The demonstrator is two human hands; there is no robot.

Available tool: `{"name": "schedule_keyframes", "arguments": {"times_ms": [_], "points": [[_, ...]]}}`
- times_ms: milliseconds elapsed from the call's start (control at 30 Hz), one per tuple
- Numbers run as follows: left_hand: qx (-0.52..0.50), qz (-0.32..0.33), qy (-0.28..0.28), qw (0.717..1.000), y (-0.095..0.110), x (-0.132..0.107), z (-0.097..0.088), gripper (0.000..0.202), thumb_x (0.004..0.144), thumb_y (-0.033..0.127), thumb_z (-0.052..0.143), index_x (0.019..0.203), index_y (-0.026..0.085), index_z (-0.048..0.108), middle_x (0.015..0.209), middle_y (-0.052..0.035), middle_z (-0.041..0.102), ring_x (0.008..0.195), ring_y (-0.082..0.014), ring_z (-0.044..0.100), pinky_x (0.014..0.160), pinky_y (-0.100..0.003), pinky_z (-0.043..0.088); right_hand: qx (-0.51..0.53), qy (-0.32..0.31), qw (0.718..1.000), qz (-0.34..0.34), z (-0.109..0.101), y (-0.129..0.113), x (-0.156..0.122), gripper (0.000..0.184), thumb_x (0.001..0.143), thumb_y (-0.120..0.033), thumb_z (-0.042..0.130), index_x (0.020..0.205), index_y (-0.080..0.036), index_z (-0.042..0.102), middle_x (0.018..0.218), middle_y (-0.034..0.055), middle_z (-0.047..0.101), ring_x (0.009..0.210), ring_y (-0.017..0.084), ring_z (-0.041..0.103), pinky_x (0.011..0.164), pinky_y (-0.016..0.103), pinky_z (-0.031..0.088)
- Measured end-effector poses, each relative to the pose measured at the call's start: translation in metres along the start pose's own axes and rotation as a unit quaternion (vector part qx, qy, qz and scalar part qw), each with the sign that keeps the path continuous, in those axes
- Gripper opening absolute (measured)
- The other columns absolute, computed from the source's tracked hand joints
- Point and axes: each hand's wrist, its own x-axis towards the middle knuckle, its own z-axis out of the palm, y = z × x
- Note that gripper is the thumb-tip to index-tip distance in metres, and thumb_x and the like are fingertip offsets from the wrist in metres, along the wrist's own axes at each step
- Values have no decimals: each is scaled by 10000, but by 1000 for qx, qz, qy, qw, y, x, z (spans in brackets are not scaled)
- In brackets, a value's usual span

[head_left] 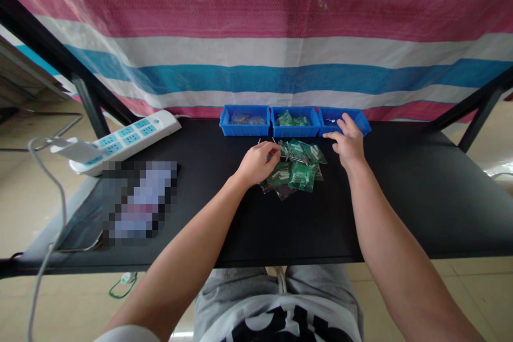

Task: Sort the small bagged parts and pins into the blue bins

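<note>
My left hand (259, 163) is closed at the left side of a pile of small green plastic bags (302, 176) filled with slim metal pieces. Thin metal tips poke out near its fingertips, but what it grips is hidden. My right hand (349, 144), fingers apart, hovers at the front of the right blue bin (364, 124), which has a few small metal parts on its floor. The middle blue bin (295, 131) contains green bags, and clear bags with small parts lie in the left blue bin (245, 130). Clear bags also show under the pile's near edge.
A white power strip (128, 139) with a plugged-in adapter lies at the back left of the black table (409, 192). In front of it is a blurred-out flat object (144, 200). A grey cable (60, 208) hangs at the left. Striped sheeting (256, 10) rises behind the bins.
</note>
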Motion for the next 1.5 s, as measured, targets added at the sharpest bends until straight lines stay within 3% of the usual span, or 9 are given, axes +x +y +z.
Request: {"name": "schedule_keyframes", "arguments": {"times_ms": [67,167,300,433,533,800,1033,1267,1500], "points": [[3,-2,-2,1000,0,0,-1,179,891,249,524,957,163,667,859,-53,692,776,-167,649,722,-288,512,12,19,1000,20,-1,-2,-2,619,643,-201,615,1261,-207,581,1359,174,539,1061,289,641,472,218,478],[5,-10,-1,1000,-1,1,-3,184,889,247,520,951,158,669,866,-57,691,788,-172,647,724,-290,511,34,44,998,40,1,-6,-4,569,638,-193,604,1207,-164,611,1347,182,552,861,252,693,442,237,476],[16,-22,6,1000,-2,2,-3,190,872,208,512,957,154,673,879,-63,695,797,-179,646,741,-298,511,-3,52,999,-3,7,-10,-13,426,661,-191,573,1077,-154,656,1161,131,673,640,166,664,511,278,517],[37,-28,22,999,-8,2,-4,223,834,132,491,950,159,680,893,-65,701,807,-181,646,748,-290,509,-83,-5,994,-70,18,-20,-31,203,712,-210,550,863,-161,678,783,52,723,595,161,637,607,304,525],[37,-27,27,999,-14,3,-6,246,819,113,477,942,161,684,891,-59,702,802,-172,643,750,-278,506,-137,-87,980,-120,28,-32,-45,131,725,-193,550,768,-175,672,675,28,699,601,172,640,610,295,503],[67,-72,-13,995,-17,4,-10,285,805,158,474,973,147,705,924,-81,699,827,-203,638,786,-323,519,-235,-187,924,-237,46,-46,-63,153,770,-148,562,829,-191,696,771,48,710,741,210,638,697,324,498],[78,-11,-104,991,-22,6,-24,468,714,115,431,1074,161,727,1167,-86,664,1112,-241,590,1049,-391,444,-235,-258,900,-259,49,-48,-66,162,809,-152,585,918,-183,700,894,61,730,861,235,616,773,357,492],[106,-40,-171,979,-26,5,-28,420,733,286,569,1120,212,712,1244,-91,617,1170,-305,546,1041,-511,418,-236,-256,901,-260,49,-48,-67,165,815,-148,586,924,-172,708,902,66,736,858,235,619,776,364,490],[86,-71,-179,977,-16,6,-27,299,799,242,569,1060,208,712,1168,-85,682,1130,-284,586,1000,-483,425,-225,-232,912,-254,51,-46,-67,148,808,-150,582,878,-179,709,862,60,733,815,224,631,749,356,501]]}}
